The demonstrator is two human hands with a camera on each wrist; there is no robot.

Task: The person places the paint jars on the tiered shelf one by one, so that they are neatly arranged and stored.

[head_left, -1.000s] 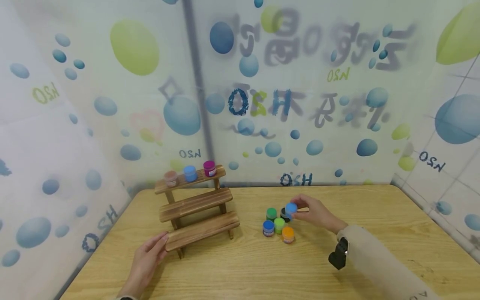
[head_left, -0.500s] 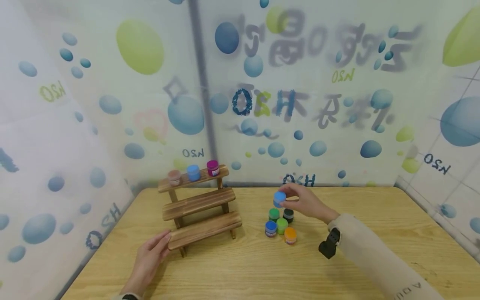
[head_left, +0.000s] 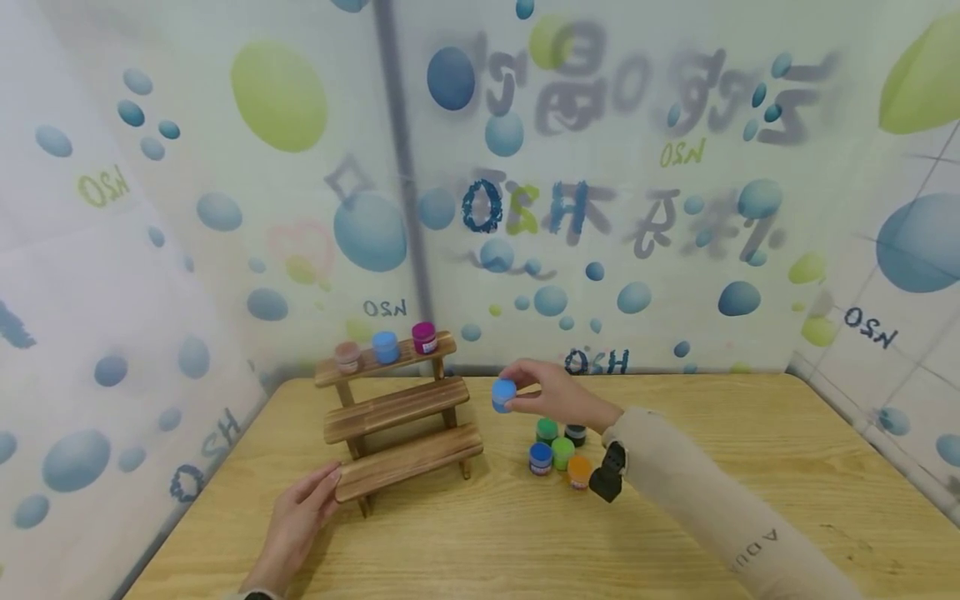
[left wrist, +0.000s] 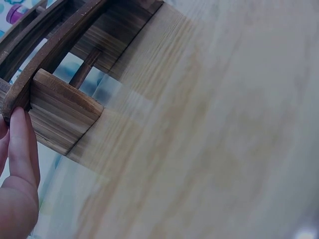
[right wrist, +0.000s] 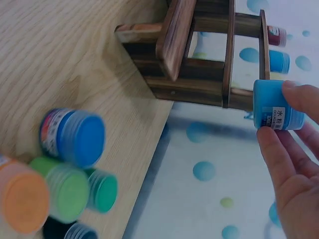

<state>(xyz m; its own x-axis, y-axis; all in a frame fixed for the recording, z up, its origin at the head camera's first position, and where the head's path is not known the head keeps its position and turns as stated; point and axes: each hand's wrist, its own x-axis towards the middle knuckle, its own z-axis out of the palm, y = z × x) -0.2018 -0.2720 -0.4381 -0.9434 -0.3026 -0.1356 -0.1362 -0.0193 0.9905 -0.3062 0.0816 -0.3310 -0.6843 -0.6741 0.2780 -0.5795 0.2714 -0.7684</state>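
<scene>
My right hand (head_left: 558, 396) pinches a light blue paint jar (head_left: 503, 396) between thumb and fingers. In the head view it is held up to the right of a three-step wooden display stand (head_left: 408, 460); the right wrist view shows the label on the jar (right wrist: 271, 107). My left hand (head_left: 303, 504) grips the left end of the stand's lowest step, and its fingers (left wrist: 21, 144) show against that end in the left wrist view. Along the top step stand a brown jar (head_left: 348, 357), a blue jar (head_left: 386, 347) and a magenta jar (head_left: 424, 338).
On the wooden table (head_left: 480, 542), right of the stand, several jars cluster: dark green (head_left: 547, 431), black (head_left: 575, 435), dark blue (head_left: 540, 458), light green (head_left: 562, 453) and orange (head_left: 579, 472). A patterned curtain (head_left: 525, 275) hangs behind the table.
The right hand has lifted the light blue jar from beside the black jar and carried it left toward the stand. The left hand keeps its place at the lowest step.
</scene>
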